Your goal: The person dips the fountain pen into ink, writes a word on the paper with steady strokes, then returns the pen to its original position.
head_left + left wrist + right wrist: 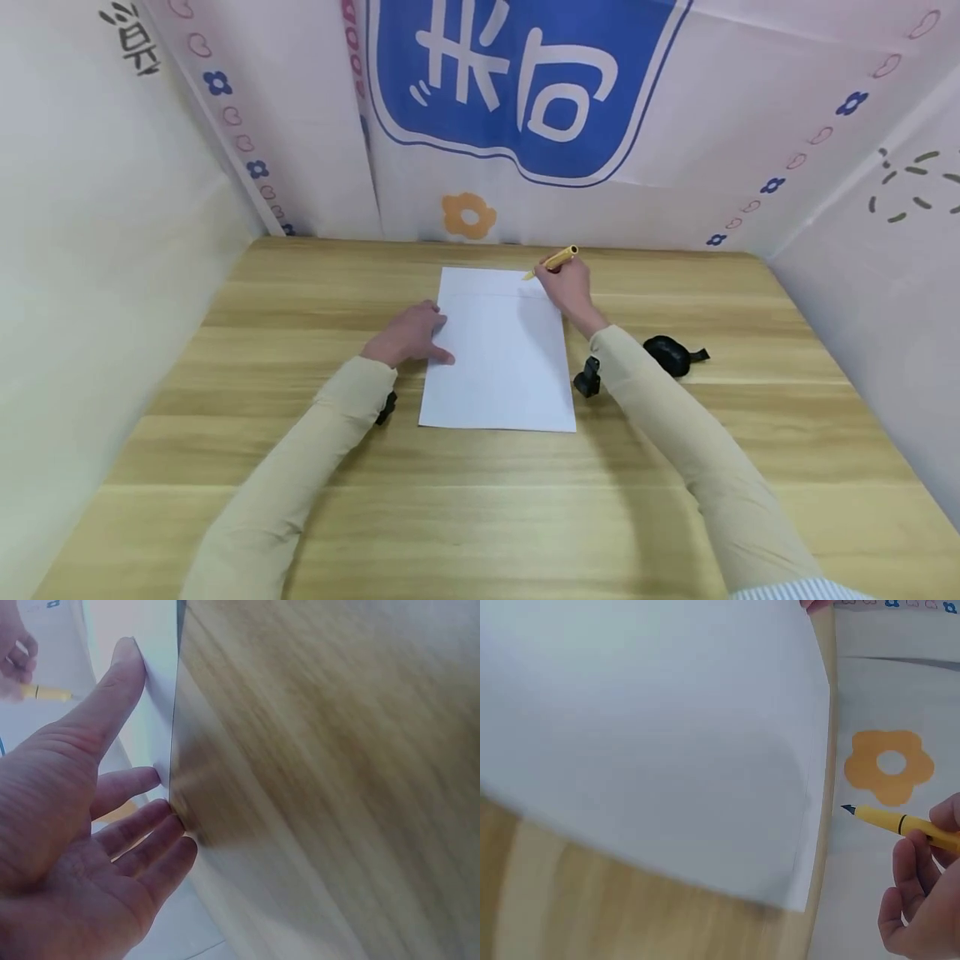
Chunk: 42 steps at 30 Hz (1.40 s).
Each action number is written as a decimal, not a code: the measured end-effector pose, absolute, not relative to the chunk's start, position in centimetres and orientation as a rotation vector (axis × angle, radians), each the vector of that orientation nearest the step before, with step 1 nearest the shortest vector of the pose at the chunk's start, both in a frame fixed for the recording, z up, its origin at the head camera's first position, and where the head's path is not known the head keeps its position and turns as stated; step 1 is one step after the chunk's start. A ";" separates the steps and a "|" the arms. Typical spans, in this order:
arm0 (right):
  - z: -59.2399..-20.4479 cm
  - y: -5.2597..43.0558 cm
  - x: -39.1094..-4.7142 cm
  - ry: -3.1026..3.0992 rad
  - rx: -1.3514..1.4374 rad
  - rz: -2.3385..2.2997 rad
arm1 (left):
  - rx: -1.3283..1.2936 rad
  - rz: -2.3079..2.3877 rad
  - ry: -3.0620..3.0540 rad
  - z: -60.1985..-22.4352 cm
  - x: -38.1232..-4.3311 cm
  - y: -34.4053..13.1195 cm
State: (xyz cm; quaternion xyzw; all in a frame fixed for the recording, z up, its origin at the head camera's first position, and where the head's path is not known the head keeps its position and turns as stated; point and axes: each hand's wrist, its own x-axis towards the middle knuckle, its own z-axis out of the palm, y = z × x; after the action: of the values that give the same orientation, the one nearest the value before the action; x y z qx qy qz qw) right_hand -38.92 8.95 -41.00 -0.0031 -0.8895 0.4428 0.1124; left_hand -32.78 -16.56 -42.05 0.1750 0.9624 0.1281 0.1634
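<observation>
A white sheet of paper lies on the wooden table, with a faint line across it near the far end. My left hand rests at the sheet's left edge; in the left wrist view its thumb and index fingertip are on the paper, fingers spread. Between thumb and fingers, my right hand pinches a yellow fountain pen over the sheet's far right corner. The right wrist view shows the pen's dark nib uncapped. Whether the nib touches the paper I cannot tell.
A rounded black object with a short strap lies right of my right forearm. Smaller black pieces show beside the right sleeve and left sleeve. Behind the table's far edge hangs a printed cloth; white walls flank both sides.
</observation>
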 end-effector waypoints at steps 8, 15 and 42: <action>-41.4 7.3 -39.9 -2.577 -0.001 1.289 | 0.539 0.368 2.744 -42.2 -33.0 -15.7; -41.5 6.6 -40.3 -2.574 0.032 1.269 | 0.542 0.380 2.754 -42.0 -32.9 -15.4; -42.1 4.9 -40.7 -2.634 0.183 1.202 | 0.495 0.349 2.768 -41.9 -32.2 -16.7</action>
State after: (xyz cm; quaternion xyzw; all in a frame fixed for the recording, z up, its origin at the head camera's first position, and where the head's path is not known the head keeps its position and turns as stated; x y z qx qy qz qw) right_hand -40.65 4.91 -42.13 0.0625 -0.9014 0.4114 0.1197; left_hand -32.19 -16.73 -41.92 0.1726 0.9653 0.1216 0.1536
